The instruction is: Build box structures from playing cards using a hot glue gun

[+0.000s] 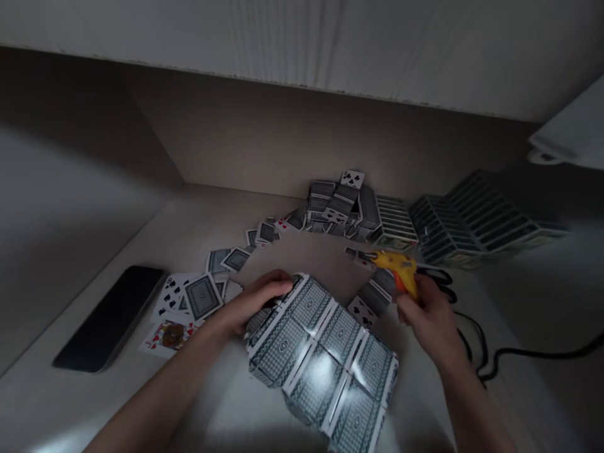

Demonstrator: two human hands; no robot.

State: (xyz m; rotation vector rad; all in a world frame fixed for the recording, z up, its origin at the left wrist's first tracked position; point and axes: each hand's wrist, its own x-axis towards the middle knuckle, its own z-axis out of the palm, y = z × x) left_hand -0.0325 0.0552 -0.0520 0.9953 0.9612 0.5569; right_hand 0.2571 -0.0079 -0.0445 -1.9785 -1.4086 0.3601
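My left hand (264,294) grips the upper left edge of a block built of playing cards (325,358), its patterned blue-grey backs facing up. The block is tilted and its lower end comes close to me. In my right hand (427,314) is a yellow glue gun (395,267), fingers wrapped round its handle near an orange trigger. Its nozzle points left, beyond the block and apart from it. A few loose cards (363,313) lie between the block and the glue gun. The far side of the block is hidden.
A black phone (111,318) lies at left beside scattered cards (172,333). Stacked cards (330,204) stand at the back near the wall. Folded card structures (476,217) stand at the right. A black cable (533,353) runs off right. A pale board (302,44) hangs overhead.
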